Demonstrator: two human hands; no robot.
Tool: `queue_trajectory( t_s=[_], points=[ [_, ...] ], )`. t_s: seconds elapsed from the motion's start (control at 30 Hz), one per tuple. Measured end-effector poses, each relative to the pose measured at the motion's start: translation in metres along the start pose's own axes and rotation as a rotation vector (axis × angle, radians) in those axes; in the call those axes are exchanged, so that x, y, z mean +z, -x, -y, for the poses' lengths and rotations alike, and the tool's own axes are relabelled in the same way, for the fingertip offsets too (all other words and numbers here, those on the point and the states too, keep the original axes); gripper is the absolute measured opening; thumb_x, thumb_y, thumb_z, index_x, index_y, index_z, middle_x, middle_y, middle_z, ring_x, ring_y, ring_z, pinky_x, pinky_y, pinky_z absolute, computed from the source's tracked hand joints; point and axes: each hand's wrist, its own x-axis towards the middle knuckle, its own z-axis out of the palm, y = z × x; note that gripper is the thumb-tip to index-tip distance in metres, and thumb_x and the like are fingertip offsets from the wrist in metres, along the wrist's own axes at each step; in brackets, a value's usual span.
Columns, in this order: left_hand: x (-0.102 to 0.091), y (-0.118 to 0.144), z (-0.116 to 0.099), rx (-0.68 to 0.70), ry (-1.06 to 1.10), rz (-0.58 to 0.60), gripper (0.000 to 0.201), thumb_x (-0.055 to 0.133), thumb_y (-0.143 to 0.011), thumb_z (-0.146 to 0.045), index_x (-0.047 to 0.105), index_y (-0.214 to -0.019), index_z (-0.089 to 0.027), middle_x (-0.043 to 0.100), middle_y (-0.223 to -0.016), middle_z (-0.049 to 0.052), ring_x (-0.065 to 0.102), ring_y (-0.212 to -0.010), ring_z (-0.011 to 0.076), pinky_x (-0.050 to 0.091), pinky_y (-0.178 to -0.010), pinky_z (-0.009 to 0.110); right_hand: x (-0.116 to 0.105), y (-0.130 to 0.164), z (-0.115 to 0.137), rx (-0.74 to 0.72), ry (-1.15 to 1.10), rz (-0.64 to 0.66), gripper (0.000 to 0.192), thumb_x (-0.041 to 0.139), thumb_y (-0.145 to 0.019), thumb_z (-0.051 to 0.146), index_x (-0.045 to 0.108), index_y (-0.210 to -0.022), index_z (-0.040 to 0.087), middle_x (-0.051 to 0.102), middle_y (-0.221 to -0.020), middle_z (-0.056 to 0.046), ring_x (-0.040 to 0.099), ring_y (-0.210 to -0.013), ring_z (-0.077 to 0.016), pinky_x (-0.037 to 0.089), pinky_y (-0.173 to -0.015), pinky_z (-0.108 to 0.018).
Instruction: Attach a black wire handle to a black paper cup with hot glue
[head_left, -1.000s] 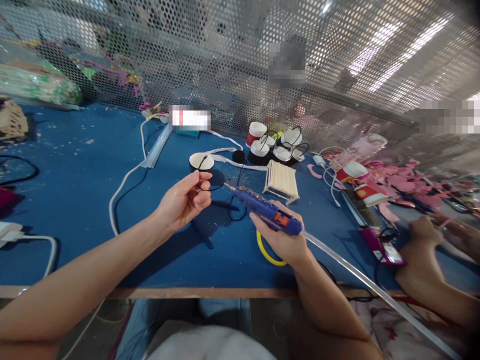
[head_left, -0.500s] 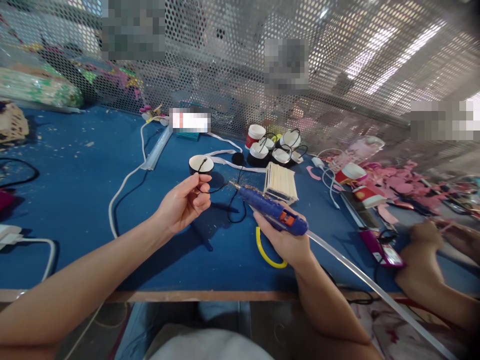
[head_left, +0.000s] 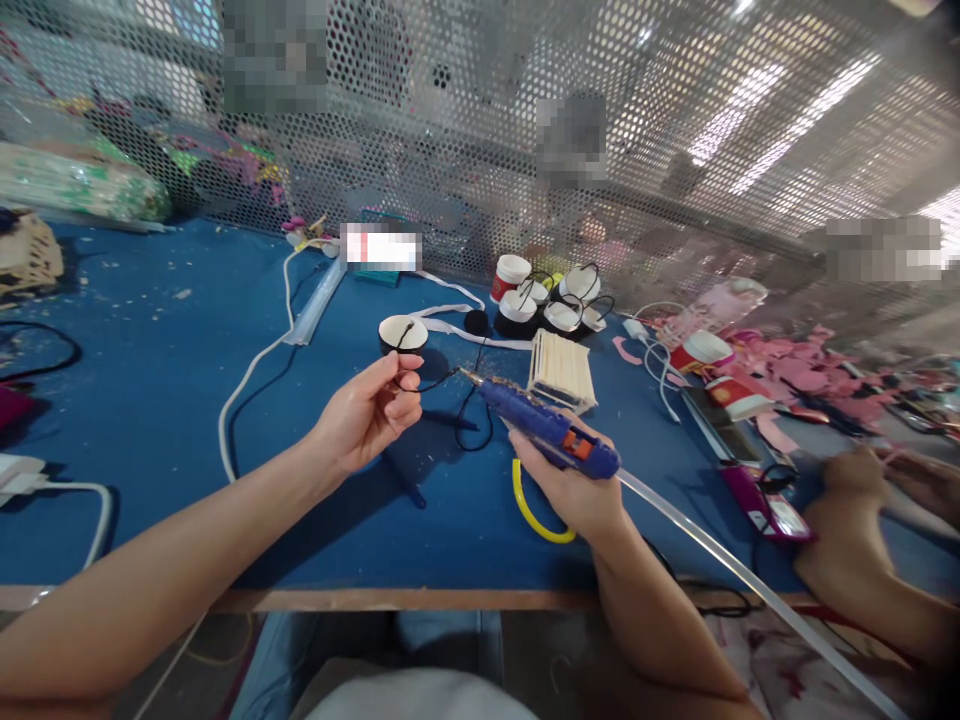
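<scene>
My left hand (head_left: 367, 410) pinches the end of a thin black cord (head_left: 442, 378) above the blue table (head_left: 150, 400). My right hand (head_left: 574, 485) grips a blue glue gun (head_left: 544, 428) with an orange trigger. A long clear glue stick (head_left: 750, 580) trails from its back. The gun's metal tip points left and nearly touches the cord's end near my left fingers. A black cup with a white inside (head_left: 403, 333) stands just beyond my left hand. A small rack of wooden sticks (head_left: 561, 372) sits behind the gun.
A cluster of black and red cups (head_left: 544, 295) stands near the perforated metal screen (head_left: 480, 130). A white cable (head_left: 247, 370) runs across the table. Pink paper scraps (head_left: 795, 365) and a phone (head_left: 757, 495) lie at right, by another person's hands (head_left: 855, 500). A yellow ring (head_left: 534, 510) lies under my right hand.
The glue gun's tip has moved slightly right and closer to the cord's end held in my left hand. My hands otherwise keep their places.
</scene>
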Motion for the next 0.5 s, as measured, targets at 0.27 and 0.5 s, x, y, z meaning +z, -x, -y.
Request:
queue_trajectory(
  t_s=[0.27,0.5],
  points=[
    [-0.0005,0.0005,0.0005,0.003,-0.009,0.0,0.026,0.039,-0.092,-0.02,0.061,-0.084,-0.009,0.048,-0.064,-0.001,0.037,-0.039,0.0009,0.035,-0.04,0.015,0.0017,-0.0004,0.0013,-0.026,0.018,-0.007,0.016,0.065,-0.076,0.03,0.055,-0.068,0.02,0.06,-0.065,0.002,0.056,-0.056,-0.0112,0.045,-0.055,-0.024],
    [-0.0002,0.0002,0.0003,0.009,0.002,0.005,0.021,0.045,-0.089,-0.021,0.062,-0.083,-0.009,0.049,-0.064,-0.001,0.037,-0.039,0.0012,0.034,-0.04,0.015,0.0001,0.0,0.0055,-0.026,0.0,0.031,0.014,0.064,-0.077,0.029,0.055,-0.069,0.02,0.059,-0.065,0.002,0.055,-0.055,-0.0111,0.046,-0.055,-0.024]
  ],
)
